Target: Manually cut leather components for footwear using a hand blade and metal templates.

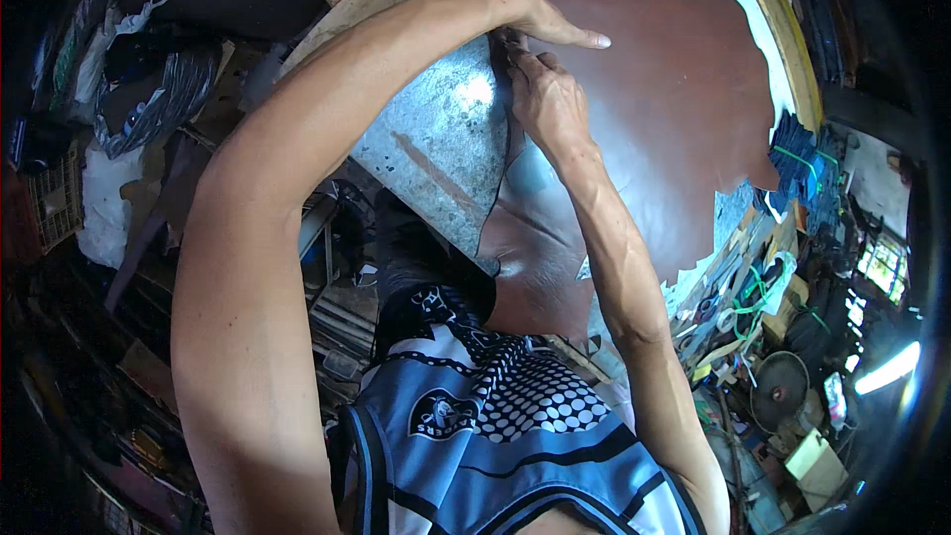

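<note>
A large brown leather hide [664, 99] lies spread over a metal-covered worktable [436, 139]. My left hand [535, 15] presses flat on the hide near its left edge, with the index finger stretched out to the right. Just below it, my right hand [543, 89] is closed on a small tool whose tip touches the leather edge; the tool is mostly hidden by the fingers. Both forearms reach across the table from the lower part of the view.
A wooden rim [788, 30] borders the table at the right. Beyond it are bundles of dark material tied with green string [802, 163], cluttered tools and a round fan-like object [780, 388]. Plastic bags and sacks [149, 99] lie at the left.
</note>
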`<state>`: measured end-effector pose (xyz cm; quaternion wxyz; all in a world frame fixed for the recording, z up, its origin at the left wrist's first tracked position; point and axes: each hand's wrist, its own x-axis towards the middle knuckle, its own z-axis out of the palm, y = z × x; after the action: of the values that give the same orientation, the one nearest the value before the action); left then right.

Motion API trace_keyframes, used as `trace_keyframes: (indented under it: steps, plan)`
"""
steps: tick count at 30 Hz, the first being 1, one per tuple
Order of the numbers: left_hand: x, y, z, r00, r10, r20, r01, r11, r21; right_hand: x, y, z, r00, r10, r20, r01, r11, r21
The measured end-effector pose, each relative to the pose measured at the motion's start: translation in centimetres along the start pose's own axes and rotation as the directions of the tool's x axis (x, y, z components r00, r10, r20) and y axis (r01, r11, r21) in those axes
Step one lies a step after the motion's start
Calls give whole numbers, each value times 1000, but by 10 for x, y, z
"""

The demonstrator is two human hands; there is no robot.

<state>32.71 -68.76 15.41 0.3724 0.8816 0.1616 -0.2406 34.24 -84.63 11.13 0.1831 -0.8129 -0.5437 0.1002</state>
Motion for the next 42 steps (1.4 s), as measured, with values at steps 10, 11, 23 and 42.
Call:
trace_keyframes:
  steps: [10,11,23,42]
  plan:
    - [-5,-11,5,998,24,61,-39,962,269,-18,-8,-10,995,101,4,-101,994,45]
    - [-3,-12,6,990,21,142,-74,922,379,-19,-9,-10,994,106,5,-106,993,42]
    - [-39,-45,85,887,287,-362,-92,878,469,-45,-20,-17,981,196,-4,-195,977,82]
    - [-46,-47,88,882,291,-372,-110,892,437,-117,-35,-28,939,338,57,-343,934,105]
